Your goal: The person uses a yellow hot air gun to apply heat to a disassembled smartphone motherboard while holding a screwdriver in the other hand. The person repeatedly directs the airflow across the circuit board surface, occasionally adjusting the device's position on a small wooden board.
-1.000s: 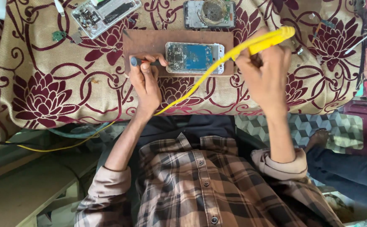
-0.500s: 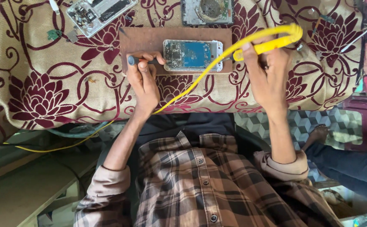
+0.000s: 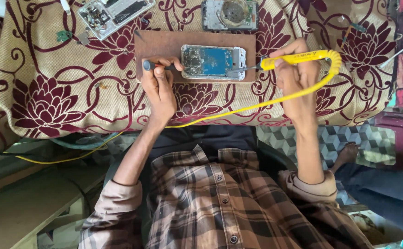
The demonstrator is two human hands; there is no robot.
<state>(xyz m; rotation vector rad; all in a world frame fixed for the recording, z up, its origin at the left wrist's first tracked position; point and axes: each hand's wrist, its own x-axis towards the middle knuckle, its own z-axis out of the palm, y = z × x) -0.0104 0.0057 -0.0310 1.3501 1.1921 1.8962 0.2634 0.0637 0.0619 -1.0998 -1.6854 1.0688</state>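
An opened phone (image 3: pixel 213 62) with a blue panel and bare circuitry lies on a brown board (image 3: pixel 164 44) on the flowered cloth. My left hand (image 3: pixel 161 87) grips a small dark-handled tool (image 3: pixel 151 66) whose tip meets the phone's left edge. My right hand (image 3: pixel 298 80) holds a yellow soldering iron (image 3: pixel 298 58); its metal tip touches the phone's lower right corner. The iron's yellow cord (image 3: pixel 238 110) loops back and runs down to the left.
Two more dismantled phones lie past the board: one (image 3: pixel 113 14) at the upper left, one with a round part (image 3: pixel 230 14) at the top. The maroon and cream cloth (image 3: pixel 49 92) covers the work surface. Another person's foot (image 3: pixel 349 154) rests on the patterned floor at right.
My right hand has turned the yellow iron from pointing up and away to lying level, bringing its tip down onto the phone. My left hand has stayed by the phone's left edge.
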